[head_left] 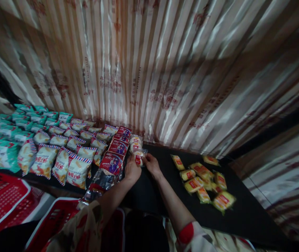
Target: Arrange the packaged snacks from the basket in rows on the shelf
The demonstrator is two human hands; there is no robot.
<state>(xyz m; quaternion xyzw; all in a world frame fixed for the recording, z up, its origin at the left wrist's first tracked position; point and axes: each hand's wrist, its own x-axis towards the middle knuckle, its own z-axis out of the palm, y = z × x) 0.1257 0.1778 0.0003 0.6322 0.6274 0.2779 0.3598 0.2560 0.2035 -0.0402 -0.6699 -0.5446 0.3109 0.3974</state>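
Clear plastic wraps the small pkt [139, 158] we've got btwn both hands, just in front of a row of like pkts [136, 140] at 12 o'clock. Our L hand [133, 169] is nearly closed, fingers curled in on its left edge; our R hand [151, 164] pinches the right edge, thumb & fingers almost together. Under them: black tbl [146, 196]. At 9 o'clock, right beside L hand, red/dk-blue pkts [111, 163] run in an overlapping column. Further out, btwn 9 & 10, striped-edge snack bags [77, 170] stand in rows, then teal bags [5, 154]. Btwn 3 & 4, well apart from R hand, yellow pkts [193, 184] lie loosely heaped. At 8, red baskets [57, 215] w/ white rims. At 12, beyond everything, pleated, printed sheeting [149, 70] hangs.
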